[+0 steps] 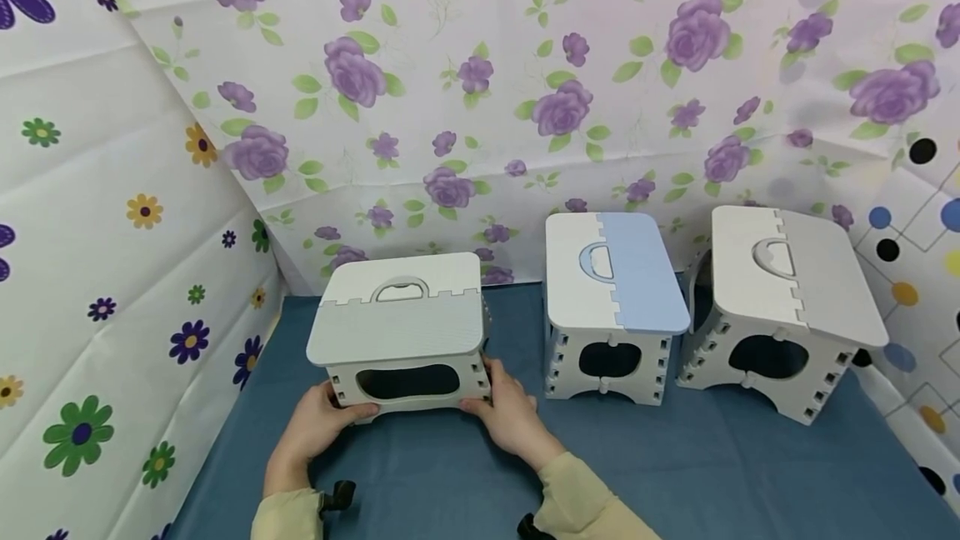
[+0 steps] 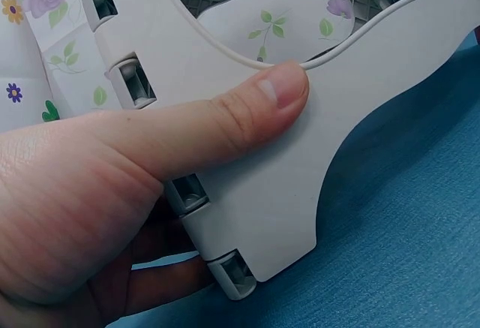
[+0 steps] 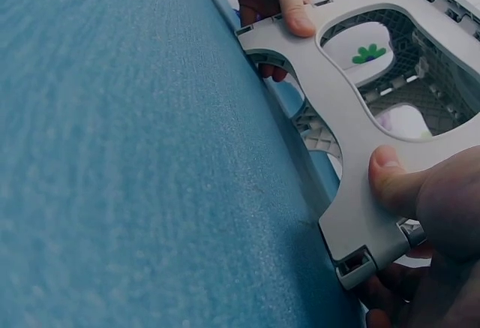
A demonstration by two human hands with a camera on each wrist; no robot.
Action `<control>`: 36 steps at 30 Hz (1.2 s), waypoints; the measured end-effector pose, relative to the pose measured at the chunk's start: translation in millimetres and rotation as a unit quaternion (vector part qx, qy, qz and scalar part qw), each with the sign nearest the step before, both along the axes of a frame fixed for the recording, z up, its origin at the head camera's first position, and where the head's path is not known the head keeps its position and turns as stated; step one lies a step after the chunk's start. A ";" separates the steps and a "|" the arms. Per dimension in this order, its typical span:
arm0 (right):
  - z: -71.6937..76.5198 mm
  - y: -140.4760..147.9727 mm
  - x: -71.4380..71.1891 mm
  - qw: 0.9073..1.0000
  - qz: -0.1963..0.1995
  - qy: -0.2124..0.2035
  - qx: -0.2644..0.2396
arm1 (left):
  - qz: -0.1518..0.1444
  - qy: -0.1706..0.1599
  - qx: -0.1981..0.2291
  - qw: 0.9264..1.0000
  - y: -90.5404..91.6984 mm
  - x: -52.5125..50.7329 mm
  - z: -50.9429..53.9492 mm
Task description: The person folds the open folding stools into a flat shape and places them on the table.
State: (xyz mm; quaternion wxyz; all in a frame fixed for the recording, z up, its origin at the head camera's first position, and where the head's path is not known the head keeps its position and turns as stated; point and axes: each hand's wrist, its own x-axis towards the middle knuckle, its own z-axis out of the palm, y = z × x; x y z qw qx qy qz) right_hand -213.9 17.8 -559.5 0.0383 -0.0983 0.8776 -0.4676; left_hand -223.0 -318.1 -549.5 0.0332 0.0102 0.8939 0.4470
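A white-and-grey folding step stool (image 1: pixel 397 332) stands unfolded at the left, its handle slot on top. My left hand (image 1: pixel 311 427) grips its left leg, with the thumb pressed on the front panel (image 2: pixel 262 185) and the fingers behind the edge. On the opposite side, my right hand (image 1: pixel 513 415) holds the right leg (image 3: pixel 356 219) the same way, thumb in front. An oval opening in the front panel shows the ribbed inside. Whether the feet touch the blue cloth cannot be told for certain.
Right of centre stands a white-and-blue folding stool (image 1: pixel 577 273). Farther right is another white-and-grey stool (image 1: pixel 750 273). Blue cloth (image 1: pixel 450 482) covers the table. A flowered sheet (image 1: pixel 465 107) hangs behind, with patterned sheets at both sides.
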 end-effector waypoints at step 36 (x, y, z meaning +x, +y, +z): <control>5.1 2.4 -0.4 1.000 -0.002 0.008 -0.006 | -0.038 0.023 0.008 0.999 3.6 -0.7 4.0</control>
